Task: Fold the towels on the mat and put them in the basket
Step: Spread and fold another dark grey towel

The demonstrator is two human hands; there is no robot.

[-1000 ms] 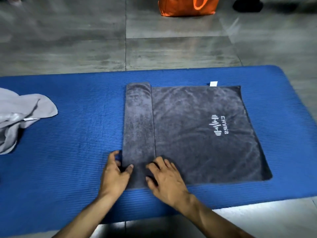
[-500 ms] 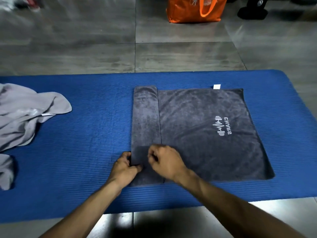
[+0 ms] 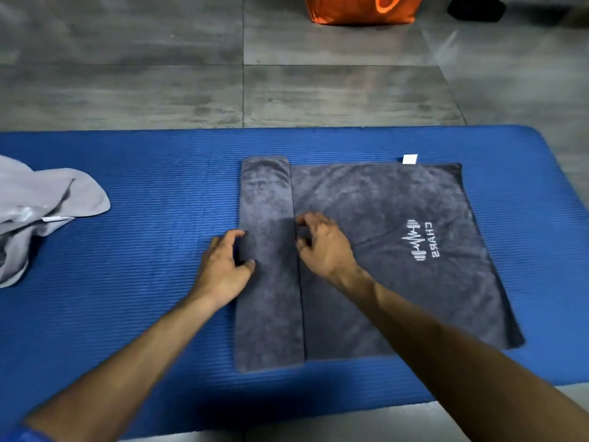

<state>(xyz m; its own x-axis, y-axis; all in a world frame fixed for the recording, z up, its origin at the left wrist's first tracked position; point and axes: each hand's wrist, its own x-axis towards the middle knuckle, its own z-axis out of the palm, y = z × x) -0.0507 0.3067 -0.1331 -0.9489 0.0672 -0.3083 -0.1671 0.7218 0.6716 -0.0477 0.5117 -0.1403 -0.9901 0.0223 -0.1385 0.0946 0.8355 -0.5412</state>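
The folded strip (image 3: 267, 250) of the dark grey towel (image 3: 382, 250) is pinched at both edges by the left hand (image 3: 223, 266) and right hand (image 3: 325, 247); best rolled over evenly, edges kept parallel.

Light grey towel (image 3: 41, 205) cut off by left edge of frame; blue mat (image 3: 159, 282) cut there too. Orange bag (image 3: 360, 9) and dark object (image 3: 476, 8) clipped at top. Left hand (image 3: 223, 266) fingertips hidden behind dark towel's (image 3: 366, 266) folded strip.
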